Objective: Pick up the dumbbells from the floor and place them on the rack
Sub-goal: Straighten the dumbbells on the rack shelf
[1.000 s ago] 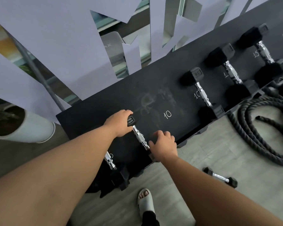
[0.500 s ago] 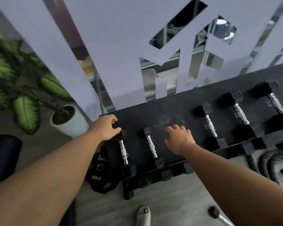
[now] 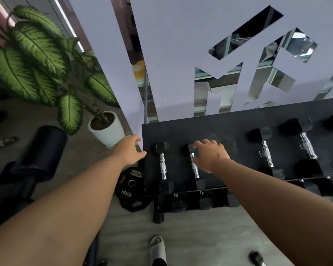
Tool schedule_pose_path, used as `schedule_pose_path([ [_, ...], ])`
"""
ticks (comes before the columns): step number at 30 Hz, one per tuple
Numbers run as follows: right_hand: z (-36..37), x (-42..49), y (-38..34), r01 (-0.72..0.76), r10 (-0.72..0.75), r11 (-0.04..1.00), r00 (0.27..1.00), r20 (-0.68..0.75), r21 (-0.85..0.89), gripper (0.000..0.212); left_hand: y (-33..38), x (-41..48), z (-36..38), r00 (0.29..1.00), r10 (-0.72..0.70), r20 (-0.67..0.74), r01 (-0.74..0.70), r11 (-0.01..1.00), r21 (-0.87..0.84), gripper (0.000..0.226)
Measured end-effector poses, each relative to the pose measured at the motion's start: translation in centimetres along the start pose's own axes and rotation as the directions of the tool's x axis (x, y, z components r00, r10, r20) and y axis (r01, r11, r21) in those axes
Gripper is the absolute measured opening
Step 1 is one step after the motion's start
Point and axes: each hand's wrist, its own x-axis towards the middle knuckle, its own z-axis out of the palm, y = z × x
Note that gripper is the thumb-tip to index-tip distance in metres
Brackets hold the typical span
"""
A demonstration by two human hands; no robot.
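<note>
The black rack (image 3: 219,121) holds several black hex dumbbells with chrome handles. The leftmost dumbbell (image 3: 162,167) lies near the rack's left end, and a second dumbbell (image 3: 195,172) lies just right of it. My right hand (image 3: 211,156) hovers over the second dumbbell's far head, with fingers spread and nothing gripped. My left hand (image 3: 129,150) is at the rack's left edge, loosely open and empty. Two larger dumbbells (image 3: 266,154) (image 3: 307,148) rest further right. One small dumbbell (image 3: 257,258) lies on the floor at the bottom right, partly cut off.
A 10 kg weight plate (image 3: 131,189) leans against the rack's left end. A potted plant in a white pot (image 3: 106,127) and a black padded roller (image 3: 40,148) stand to the left. My foot in a white slipper (image 3: 158,248) is in front of the rack.
Both hands have let go of the second dumbbell, which now rests on the rack. My left hand moved to the rack's left edge; my right hand moved over the dumbbell's far head.
</note>
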Motion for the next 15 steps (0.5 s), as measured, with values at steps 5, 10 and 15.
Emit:
schedule_pose_path([
  [5,1.1,1.8,-1.2,-0.085,0.085,0.995,0.996,-0.002,0.057,0.051,-0.8,3.2,-0.1,0.998,0.051,0.02,-0.052,0.998,0.02,0.058],
  [10,4.3,4.0,-3.0,-0.283,0.279,0.927,0.959,0.053,0.245,0.052,-1.9,8.2,2.3,0.977,0.18,0.114,-0.18,0.984,-0.015,0.061],
  [15,11.6,6.0,-6.6,-0.572,0.542,0.62,0.807,0.233,0.536,0.055,-3.3,13.5,5.3,0.913,0.323,0.248,-0.336,0.942,0.011,0.073],
])
